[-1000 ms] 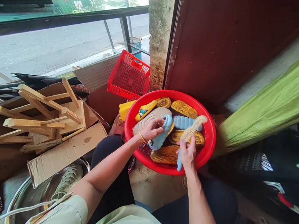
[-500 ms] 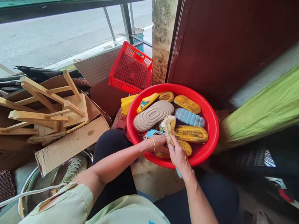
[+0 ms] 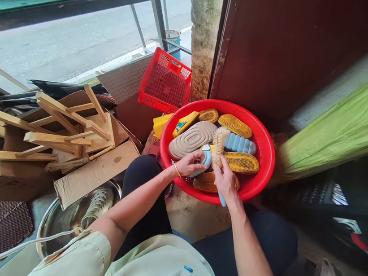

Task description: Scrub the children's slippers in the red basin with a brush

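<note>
A red basin (image 3: 266, 167) holds several slippers lying mostly soles up in water. Among them are a beige one (image 3: 192, 139), a yellow one (image 3: 240, 162) and a light blue one (image 3: 241, 143). My left hand (image 3: 191, 162), with a bracelet at the wrist, grips a small light blue slipper (image 3: 206, 160) at the basin's near side. Just right of it, my right hand (image 3: 226, 182) is closed on a brush (image 3: 219, 145) with pale bristles and a blue handle. The bristles stand beside the blue slipper.
Behind the basin is a red crate (image 3: 166, 81). Wooden stools (image 3: 70, 127) and cardboard (image 3: 98, 172) are piled at left, above a metal bowl (image 3: 44, 223) with a shoe. A green cloth (image 3: 349, 119) hangs at right.
My left hand has lifted the light blue slipper and turned it, so more of it shows. The brush has shifted slightly up and right with my right hand. The view has moved a little.
</note>
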`<state>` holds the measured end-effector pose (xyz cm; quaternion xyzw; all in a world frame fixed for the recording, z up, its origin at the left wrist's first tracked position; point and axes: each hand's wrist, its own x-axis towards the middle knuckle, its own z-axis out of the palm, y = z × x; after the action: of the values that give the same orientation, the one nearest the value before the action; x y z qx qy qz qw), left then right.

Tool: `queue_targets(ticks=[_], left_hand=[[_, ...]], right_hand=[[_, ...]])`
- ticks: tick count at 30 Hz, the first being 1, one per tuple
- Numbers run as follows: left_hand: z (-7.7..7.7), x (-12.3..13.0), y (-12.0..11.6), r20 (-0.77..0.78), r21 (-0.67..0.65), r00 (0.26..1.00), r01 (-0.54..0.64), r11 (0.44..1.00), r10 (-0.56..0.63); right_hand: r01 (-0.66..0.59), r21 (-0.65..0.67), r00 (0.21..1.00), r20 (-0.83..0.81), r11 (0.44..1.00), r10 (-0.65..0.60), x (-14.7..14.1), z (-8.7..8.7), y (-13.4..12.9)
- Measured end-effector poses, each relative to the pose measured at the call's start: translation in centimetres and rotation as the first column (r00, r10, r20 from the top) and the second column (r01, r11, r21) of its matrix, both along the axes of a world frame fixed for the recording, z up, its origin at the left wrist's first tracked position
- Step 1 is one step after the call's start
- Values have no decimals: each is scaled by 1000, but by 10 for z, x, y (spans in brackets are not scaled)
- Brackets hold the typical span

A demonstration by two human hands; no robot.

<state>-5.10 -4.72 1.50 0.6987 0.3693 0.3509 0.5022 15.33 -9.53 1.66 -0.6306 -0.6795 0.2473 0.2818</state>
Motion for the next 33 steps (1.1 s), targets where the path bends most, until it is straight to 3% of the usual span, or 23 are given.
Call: queue_targets(ticks=[5,8,13,18,23,27,33], left_hand=[[-2,-9,8,202,-186,971,-92,978,129],[-4,-9,13,239,-241,957,-105,965,164],[-7,-8,13,213,-188,976,2,982,39],[-13,1,-1,119,-82,982,157,984,-147],[-15,2,-4,189,-148,980,88,985,-60],[-14,-2,-4,216,-228,976,65,971,-15],[-7,-1,-10,291,-277,949,206,938,-123]], right_hand=[[-243,76,969,-30,967,245,-4,1,-26],[-286,81,958,28,955,285,2,-3,-34],[-175,35,968,189,984,165,1,2,-31],[-59,-97,958,276,993,84,5,14,-6],[-54,-56,987,147,997,62,17,20,5],[-203,-22,966,157,979,204,14,13,-12],[-109,-176,938,308,978,160,19,-1,0]])
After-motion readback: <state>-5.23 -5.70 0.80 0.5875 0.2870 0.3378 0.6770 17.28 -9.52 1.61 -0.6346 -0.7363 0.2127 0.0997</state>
